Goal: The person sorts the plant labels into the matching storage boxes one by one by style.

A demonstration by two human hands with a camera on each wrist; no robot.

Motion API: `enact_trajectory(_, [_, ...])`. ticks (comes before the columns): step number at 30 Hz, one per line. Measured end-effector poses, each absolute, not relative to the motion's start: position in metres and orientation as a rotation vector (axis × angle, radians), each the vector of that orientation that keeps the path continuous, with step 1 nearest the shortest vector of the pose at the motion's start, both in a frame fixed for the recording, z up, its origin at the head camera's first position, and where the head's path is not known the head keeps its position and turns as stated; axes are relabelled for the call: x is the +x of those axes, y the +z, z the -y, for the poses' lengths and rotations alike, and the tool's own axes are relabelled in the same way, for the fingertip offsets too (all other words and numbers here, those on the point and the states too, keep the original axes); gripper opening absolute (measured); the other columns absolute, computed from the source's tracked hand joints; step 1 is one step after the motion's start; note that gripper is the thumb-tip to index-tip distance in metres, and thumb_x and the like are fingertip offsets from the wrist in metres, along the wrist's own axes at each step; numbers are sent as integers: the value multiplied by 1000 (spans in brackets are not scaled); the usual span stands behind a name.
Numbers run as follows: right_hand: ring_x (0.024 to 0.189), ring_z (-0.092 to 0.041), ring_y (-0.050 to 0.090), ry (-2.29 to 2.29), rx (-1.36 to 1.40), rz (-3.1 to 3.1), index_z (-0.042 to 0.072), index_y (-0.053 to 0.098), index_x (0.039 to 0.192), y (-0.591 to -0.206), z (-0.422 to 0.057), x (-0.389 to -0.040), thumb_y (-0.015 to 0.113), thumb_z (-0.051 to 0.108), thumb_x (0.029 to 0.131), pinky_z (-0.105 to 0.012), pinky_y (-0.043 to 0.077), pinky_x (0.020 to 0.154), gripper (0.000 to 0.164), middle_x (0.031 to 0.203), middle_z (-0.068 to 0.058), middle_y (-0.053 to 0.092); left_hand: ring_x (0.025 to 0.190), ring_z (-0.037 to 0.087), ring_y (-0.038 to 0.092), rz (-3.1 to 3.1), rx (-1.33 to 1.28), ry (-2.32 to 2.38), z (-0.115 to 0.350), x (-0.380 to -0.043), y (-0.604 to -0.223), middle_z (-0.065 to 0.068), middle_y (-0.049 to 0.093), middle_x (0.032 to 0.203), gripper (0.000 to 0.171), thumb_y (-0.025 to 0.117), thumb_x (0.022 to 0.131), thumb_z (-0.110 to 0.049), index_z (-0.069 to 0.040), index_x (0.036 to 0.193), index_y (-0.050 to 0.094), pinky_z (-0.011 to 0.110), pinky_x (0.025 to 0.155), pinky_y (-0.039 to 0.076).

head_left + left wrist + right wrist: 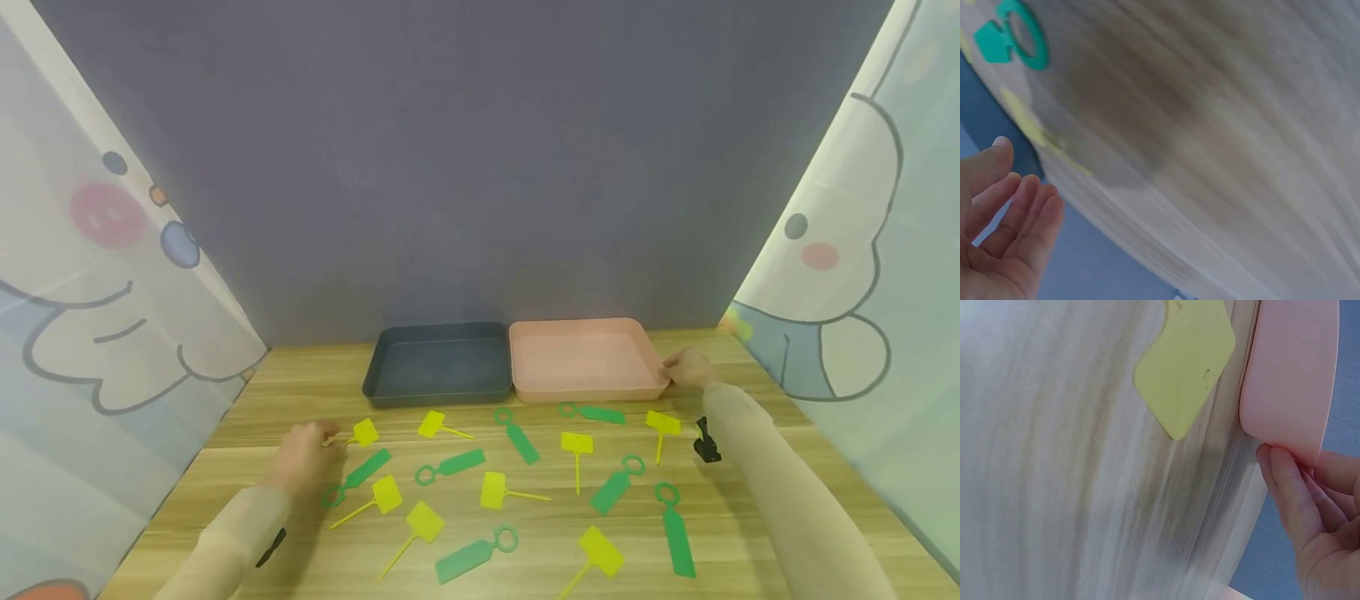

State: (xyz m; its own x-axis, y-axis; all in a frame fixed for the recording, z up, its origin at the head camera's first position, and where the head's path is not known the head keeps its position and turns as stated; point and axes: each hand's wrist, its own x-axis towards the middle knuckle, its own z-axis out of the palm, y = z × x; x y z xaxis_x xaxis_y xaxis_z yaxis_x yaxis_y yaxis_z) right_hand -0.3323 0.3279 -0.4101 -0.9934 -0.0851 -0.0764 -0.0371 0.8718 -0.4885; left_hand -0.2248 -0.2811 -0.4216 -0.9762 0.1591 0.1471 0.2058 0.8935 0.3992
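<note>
The right hand [687,369] pinches the right end of the pink tray [585,395], beside the dark tray [438,400]; the left hand [298,454], loosely curled, empty, is near a yellow tag [366,432], perhaps not touching.

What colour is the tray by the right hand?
The tray is light pink, seen best in the head view.

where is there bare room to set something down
The dark tray and pink tray look bare inside. The table is free left of the dark tray, beyond the left hand, and between the rightmost green tag and the right forearm. It's crowded before the trays with yellow tags and green tags; the right hand is at the pink tray's corner.
</note>
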Motion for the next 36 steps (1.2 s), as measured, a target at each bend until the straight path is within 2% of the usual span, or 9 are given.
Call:
enact_trajectory(7, [102, -46, 54, -786, -78, -2936, -18, 54, 110, -409, -327, -331, 55, 11, 86, -53, 44, 90, 38, 107, -33, 59, 88, 41, 63, 3050, -204, -537, 285, -233, -428, 25, 65, 99, 20, 66, 78, -3, 5, 97, 65, 50, 76, 53])
enact_trajectory(16, [98, -45, 57, -799, -91, -2931, -19, 54, 109, -406, -325, -329, 55, 10, 86, -52, 46, 89, 38, 105, -34, 59, 91, 44, 62, 3050, -197, -489, 285, -233, -436, 27, 64, 100, 13, 66, 76, 2, 4, 89, 68, 46, 74, 55])
enact_trajectory(22, [97, -45, 58, -790, -107, -2952, -19, 55, 108, -410, -326, -329, 55, 8, 85, -52, 47, 87, 36, 104, -33, 60, 85, 42, 64, 2994, -218, -459, 284, -233, -442, 24, 67, 93, 7, 67, 74, 4, 0, 80, 70, 45, 71, 55])
enact_trajectory(31, [91, -41, 62, -808, -97, -2935, -20, 54, 108, -413, -325, -330, 55, 8, 86, -51, 47, 86, 36, 100, -32, 62, 79, 40, 65, 2992, -233, -431, 287, -235, -445, 23, 68, 89, 7, 66, 75, 4, 0, 79, 69, 44, 68, 56])
enact_trajectory(35, [90, -39, 63, -874, -113, -2922, -16, 58, 107, -420, -335, -338, 61, 16, 84, -50, 48, 85, 40, 100, -29, 64, 79, 40, 65, 2988, -227, -442, 286, -236, -444, 23, 68, 88, 7, 65, 75, 4, 0, 79, 70, 45, 68, 56])
enact_trajectory(36, [87, -34, 65, -920, -162, -2924, -12, 61, 107, -426, -342, -343, 63, 21, 83, -44, 50, 82, 41, 97, -26, 66, 78, 40, 65, 2986, -227, -440, 286, -236, -443, 23, 68, 88, 7, 65, 75, 4, 0, 79, 70, 44, 67, 56])
